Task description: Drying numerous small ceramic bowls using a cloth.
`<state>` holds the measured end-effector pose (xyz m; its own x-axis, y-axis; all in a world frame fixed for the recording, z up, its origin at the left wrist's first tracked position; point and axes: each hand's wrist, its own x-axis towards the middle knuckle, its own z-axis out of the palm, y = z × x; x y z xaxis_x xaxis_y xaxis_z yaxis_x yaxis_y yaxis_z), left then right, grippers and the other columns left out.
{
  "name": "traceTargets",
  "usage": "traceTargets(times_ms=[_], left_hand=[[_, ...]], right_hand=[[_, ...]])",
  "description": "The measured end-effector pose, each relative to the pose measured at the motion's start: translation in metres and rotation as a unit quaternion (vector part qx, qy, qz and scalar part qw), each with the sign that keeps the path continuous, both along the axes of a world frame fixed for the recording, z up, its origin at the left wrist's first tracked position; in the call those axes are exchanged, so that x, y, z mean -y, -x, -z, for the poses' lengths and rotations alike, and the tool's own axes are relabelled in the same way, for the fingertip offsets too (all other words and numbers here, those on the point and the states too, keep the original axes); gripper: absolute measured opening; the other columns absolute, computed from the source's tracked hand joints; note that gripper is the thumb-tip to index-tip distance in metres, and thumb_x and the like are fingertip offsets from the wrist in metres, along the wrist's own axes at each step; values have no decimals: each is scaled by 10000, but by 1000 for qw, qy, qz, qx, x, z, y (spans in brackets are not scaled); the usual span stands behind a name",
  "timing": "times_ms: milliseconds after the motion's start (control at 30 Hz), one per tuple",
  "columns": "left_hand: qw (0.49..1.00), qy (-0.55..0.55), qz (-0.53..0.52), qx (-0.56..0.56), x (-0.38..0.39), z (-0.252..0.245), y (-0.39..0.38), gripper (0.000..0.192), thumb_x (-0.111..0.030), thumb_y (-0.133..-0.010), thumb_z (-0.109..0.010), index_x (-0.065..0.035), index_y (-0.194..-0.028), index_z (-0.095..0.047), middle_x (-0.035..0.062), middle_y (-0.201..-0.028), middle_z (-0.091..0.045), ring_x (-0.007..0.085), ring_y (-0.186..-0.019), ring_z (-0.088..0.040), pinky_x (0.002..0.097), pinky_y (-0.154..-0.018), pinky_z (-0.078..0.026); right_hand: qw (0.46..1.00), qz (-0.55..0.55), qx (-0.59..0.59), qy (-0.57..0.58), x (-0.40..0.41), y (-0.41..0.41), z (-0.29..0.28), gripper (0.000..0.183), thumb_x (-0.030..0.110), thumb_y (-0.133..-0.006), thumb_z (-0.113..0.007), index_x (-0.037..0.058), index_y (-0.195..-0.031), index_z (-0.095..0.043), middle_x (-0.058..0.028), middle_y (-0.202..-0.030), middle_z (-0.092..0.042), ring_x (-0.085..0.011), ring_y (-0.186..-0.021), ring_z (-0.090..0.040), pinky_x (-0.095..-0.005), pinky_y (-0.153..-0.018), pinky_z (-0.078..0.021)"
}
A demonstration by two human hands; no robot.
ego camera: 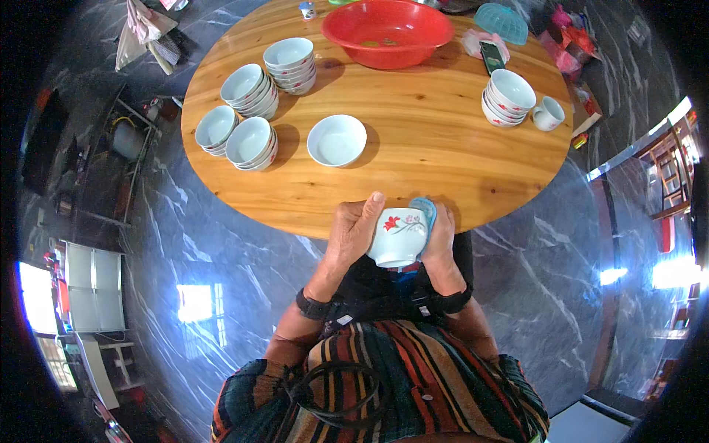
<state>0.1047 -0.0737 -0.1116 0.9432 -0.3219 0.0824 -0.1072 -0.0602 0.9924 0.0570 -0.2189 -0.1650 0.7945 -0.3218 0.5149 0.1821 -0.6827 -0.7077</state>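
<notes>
My left hand [353,228] grips one side of a white bowl [400,238] with a red flower print, its thumb pointing up along the side. The bowl is tipped on its side at the table's near edge, its foot towards me. Against its other side my right hand [441,230] presses a light blue cloth [426,213]; the fingers of that hand are mostly hidden. A single white bowl [337,141] stands upright on the wooden table [410,111] beyond my left hand. Several stacks of similar bowls, one of them this stack [252,143], stand at the left.
A large red plastic basin [388,33] sits at the far side. On the right are another bowl stack [508,97], a white mug [548,114], a phone [491,57] and a teal mesh cover [501,23]. A small cup [307,10] stands near the back edge.
</notes>
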Motion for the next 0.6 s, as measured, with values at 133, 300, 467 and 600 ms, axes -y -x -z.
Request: traceTargets(times_ms=[133,300,467,600], left_hand=[[997,60,-41,19,13,19,10,474,-297,-937,-468,2,-570,-484,-61,-511,-423,57,-481,-334,254,-416,-289],[989,-75,-90,91,14,9,17,398,-278,-899,-524,-2,-615,-566,130,-470,-441,230,-407,-447,337,-431,-372],[970,-108,-109,191,19,9,18,382,-270,-902,-513,-12,-630,-586,139,-482,-484,294,-426,-472,353,-431,-384],[984,-68,-95,132,15,17,19,364,-267,-894,-529,-10,-646,-599,156,-503,-491,298,-425,-469,348,-427,-385]], right_hand=[[951,-23,-35,-307,-2,-4,10,163,68,-828,-462,3,-894,-596,-138,-802,-620,-205,-787,-586,-348,-707,-452],[960,-53,-74,-263,-14,0,-34,139,91,-818,-464,6,-750,-549,-164,-792,-574,-318,-721,-544,-389,-667,-415],[997,-42,64,29,-25,-2,-45,157,99,-802,-469,17,-668,-478,-158,-674,-492,-353,-649,-481,-430,-608,-379],[996,-67,46,39,-24,-4,-46,171,104,-799,-472,17,-652,-481,-154,-650,-496,-355,-621,-483,-426,-584,-384]])
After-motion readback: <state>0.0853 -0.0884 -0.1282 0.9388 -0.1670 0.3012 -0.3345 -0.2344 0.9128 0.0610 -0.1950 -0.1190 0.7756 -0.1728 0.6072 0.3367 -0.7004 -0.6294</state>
